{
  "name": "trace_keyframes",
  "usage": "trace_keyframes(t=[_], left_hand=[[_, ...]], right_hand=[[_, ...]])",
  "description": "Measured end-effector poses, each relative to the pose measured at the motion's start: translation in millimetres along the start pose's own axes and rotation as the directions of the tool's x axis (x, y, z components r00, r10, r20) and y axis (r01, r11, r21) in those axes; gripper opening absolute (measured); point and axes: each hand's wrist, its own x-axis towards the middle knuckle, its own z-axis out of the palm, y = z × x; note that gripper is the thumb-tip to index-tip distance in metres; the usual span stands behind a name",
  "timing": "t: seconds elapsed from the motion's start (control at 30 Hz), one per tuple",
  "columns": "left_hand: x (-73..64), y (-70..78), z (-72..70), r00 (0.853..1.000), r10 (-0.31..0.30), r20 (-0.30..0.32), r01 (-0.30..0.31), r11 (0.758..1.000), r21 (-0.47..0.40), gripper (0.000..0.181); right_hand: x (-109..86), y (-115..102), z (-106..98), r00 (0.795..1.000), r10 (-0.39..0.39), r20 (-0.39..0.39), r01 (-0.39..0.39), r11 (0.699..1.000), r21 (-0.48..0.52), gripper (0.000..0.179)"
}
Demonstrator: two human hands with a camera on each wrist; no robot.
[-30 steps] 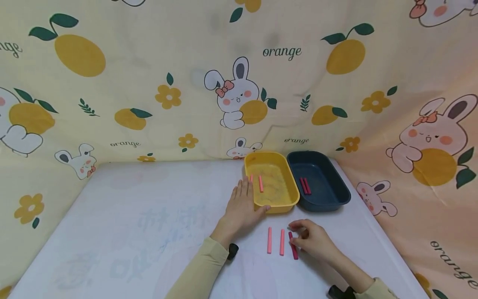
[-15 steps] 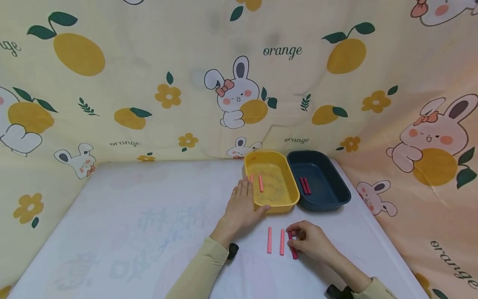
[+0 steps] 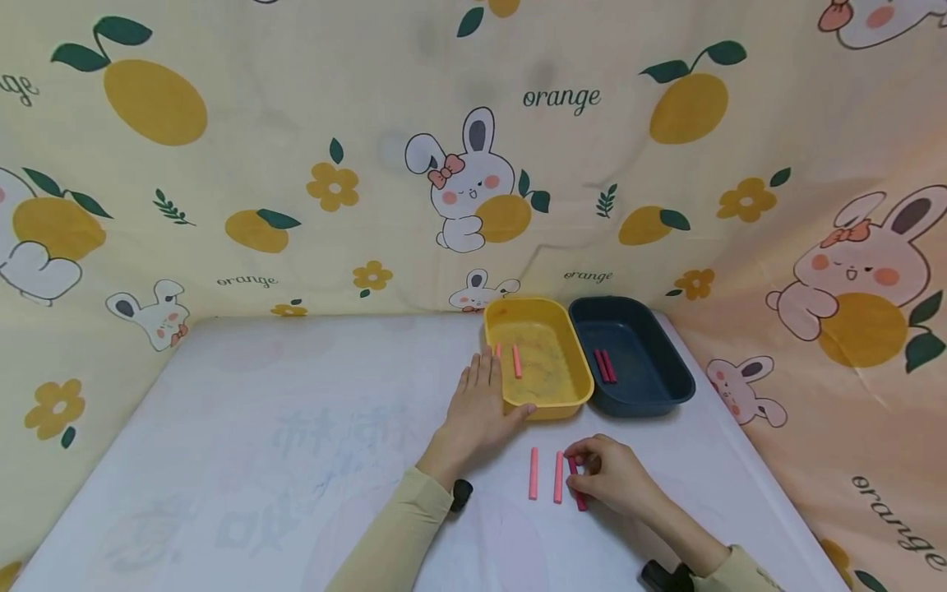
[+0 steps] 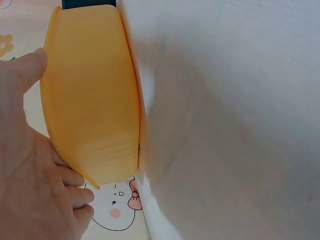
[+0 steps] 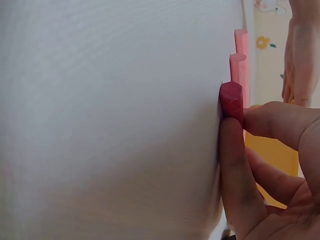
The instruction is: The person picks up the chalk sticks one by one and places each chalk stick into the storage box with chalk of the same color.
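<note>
Stick, dark red, faceted (image 5: 231, 101), sits pinched in right hand (image 3: 616, 475), partly hidden; left hand (image 3: 477, 407) lies spread against yellow plastic tray (image 3: 549, 409), slim pink stick (image 3: 498, 351) inside partly obscured.

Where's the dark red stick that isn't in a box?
In the head view, the dark red stick is pinched by the right hand, just right of two pink sticks.

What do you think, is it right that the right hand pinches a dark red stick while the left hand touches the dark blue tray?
Not quite: the left hand touches the yellow tray, not the dark blue tray beside it, as the head and left wrist views show. The right hand does pinch a dark red stick.
</note>
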Motion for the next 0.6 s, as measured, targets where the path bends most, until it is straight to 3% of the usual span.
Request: trace_keyframes(t=[0.6], left_hand=[[1.7,-0.1,0.0,1.0,-0.008,0.006,0.008,1.0,0.004,0.106]], right_hand=[[-5.8,7.0,0.9,0.994,0.076,-0.075,-0.066,0.99,0.127,0.038]])
